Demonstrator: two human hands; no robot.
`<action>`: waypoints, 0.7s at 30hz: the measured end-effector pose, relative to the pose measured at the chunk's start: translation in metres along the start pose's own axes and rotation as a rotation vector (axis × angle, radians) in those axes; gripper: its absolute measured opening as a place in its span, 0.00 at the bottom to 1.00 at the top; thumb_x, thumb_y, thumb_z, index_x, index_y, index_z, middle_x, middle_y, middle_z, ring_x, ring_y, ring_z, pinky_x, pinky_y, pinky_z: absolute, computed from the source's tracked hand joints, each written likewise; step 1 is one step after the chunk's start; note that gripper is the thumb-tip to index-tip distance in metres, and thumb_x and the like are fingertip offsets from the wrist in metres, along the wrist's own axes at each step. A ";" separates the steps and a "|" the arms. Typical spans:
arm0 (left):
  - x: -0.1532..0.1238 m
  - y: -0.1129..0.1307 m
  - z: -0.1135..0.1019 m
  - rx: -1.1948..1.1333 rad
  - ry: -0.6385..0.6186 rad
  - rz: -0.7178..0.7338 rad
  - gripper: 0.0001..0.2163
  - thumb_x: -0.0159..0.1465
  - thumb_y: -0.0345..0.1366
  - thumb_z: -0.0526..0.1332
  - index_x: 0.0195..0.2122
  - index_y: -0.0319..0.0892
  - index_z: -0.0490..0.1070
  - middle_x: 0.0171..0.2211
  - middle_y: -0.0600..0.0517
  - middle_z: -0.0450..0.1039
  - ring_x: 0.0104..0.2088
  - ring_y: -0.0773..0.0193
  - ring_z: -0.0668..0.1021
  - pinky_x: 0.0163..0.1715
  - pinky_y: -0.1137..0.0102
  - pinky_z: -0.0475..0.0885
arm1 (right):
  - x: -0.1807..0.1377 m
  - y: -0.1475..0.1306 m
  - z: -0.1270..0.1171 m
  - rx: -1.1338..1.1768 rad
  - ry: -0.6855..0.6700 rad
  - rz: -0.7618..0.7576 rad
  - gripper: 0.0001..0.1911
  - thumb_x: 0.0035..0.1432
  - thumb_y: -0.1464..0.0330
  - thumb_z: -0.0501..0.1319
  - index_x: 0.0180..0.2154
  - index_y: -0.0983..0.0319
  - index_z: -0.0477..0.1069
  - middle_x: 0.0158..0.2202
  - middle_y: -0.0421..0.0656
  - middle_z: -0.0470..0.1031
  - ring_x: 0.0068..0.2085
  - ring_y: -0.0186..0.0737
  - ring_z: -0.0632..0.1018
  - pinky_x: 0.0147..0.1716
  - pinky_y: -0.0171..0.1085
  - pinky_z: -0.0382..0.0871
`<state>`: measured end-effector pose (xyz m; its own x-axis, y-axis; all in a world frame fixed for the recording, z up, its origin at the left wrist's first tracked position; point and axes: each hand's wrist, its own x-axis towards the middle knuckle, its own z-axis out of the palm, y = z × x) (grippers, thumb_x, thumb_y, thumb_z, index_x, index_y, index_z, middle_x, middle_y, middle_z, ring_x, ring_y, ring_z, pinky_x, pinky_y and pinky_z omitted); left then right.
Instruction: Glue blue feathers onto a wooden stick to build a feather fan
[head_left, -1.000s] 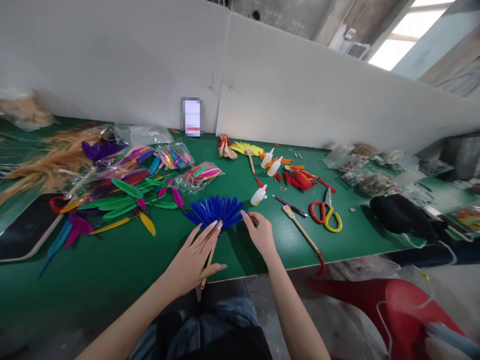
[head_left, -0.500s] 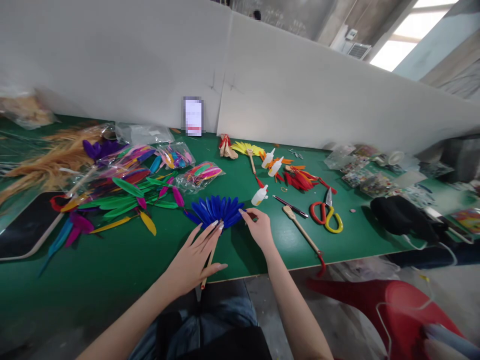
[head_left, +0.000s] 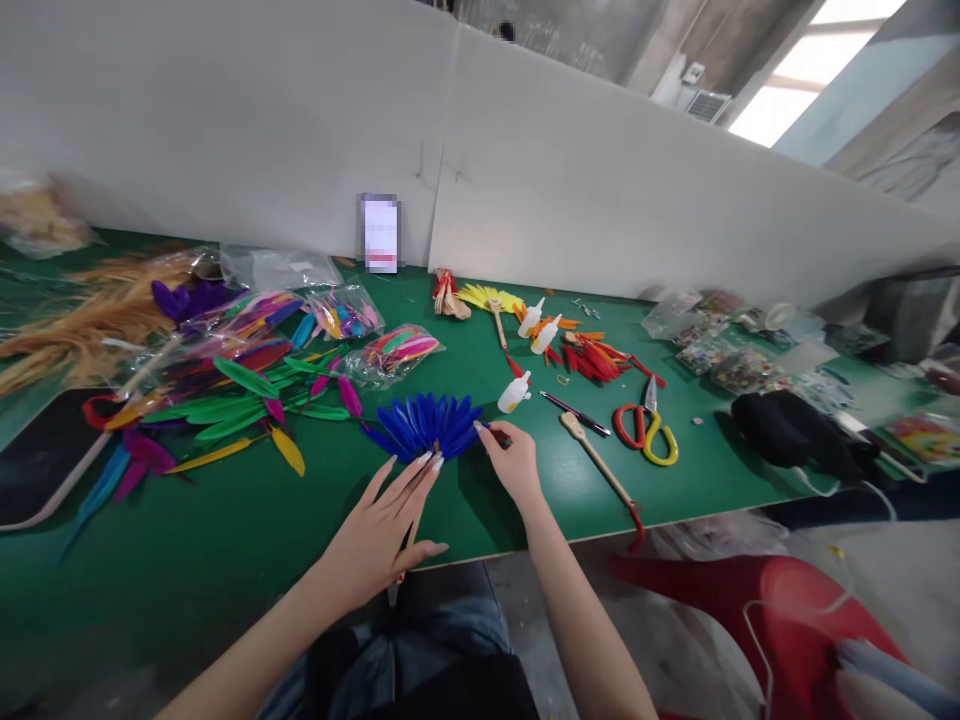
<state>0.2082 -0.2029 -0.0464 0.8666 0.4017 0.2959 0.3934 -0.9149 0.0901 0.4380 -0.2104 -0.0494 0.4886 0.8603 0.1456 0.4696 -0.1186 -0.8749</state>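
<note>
A fan of blue feathers (head_left: 427, 423) lies on the green table (head_left: 225, 540), fixed to a thin wooden stick that runs toward me. My left hand (head_left: 379, 535) rests flat over that stick with its fingers stretched out, the fingertips touching the base of the fan. My right hand (head_left: 512, 460) sits at the fan's right edge, thumb and forefinger pinched on the tip of a blue feather.
Loose green, yellow and purple feathers (head_left: 240, 400) and bags of feathers lie to the left. Glue bottles (head_left: 516, 392), red and yellow scissors (head_left: 645, 430), a wooden stick (head_left: 600, 462) and red feathers lie to the right. A red chair (head_left: 757, 620) stands below the table edge.
My right hand has crept a little toward the fan's right edge and closed its pinch on a feather. The left hand stays in place.
</note>
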 end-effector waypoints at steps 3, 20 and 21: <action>0.000 0.000 0.000 -0.002 -0.012 -0.006 0.37 0.67 0.53 0.47 0.68 0.35 0.35 0.66 0.45 0.50 0.65 0.56 0.53 0.63 0.59 0.36 | 0.000 0.001 0.000 0.007 0.000 0.002 0.19 0.53 0.53 0.59 0.27 0.63 0.75 0.23 0.43 0.75 0.25 0.39 0.73 0.26 0.35 0.66; 0.000 -0.002 0.001 -0.014 -0.025 -0.022 0.36 0.67 0.52 0.48 0.68 0.35 0.36 0.66 0.46 0.48 0.66 0.55 0.51 0.63 0.59 0.41 | 0.000 0.005 0.001 0.019 0.008 -0.005 0.19 0.53 0.53 0.59 0.27 0.63 0.74 0.23 0.43 0.75 0.25 0.38 0.73 0.25 0.35 0.66; 0.000 -0.001 0.001 -0.006 -0.026 -0.023 0.35 0.67 0.52 0.47 0.68 0.35 0.37 0.66 0.46 0.47 0.66 0.55 0.51 0.63 0.59 0.42 | -0.001 0.005 0.001 0.018 0.010 -0.004 0.20 0.53 0.53 0.59 0.27 0.63 0.74 0.23 0.43 0.75 0.25 0.38 0.73 0.25 0.35 0.66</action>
<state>0.2079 -0.2017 -0.0472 0.8650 0.4236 0.2689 0.4117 -0.9056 0.1022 0.4391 -0.2108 -0.0541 0.4936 0.8560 0.1538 0.4587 -0.1060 -0.8823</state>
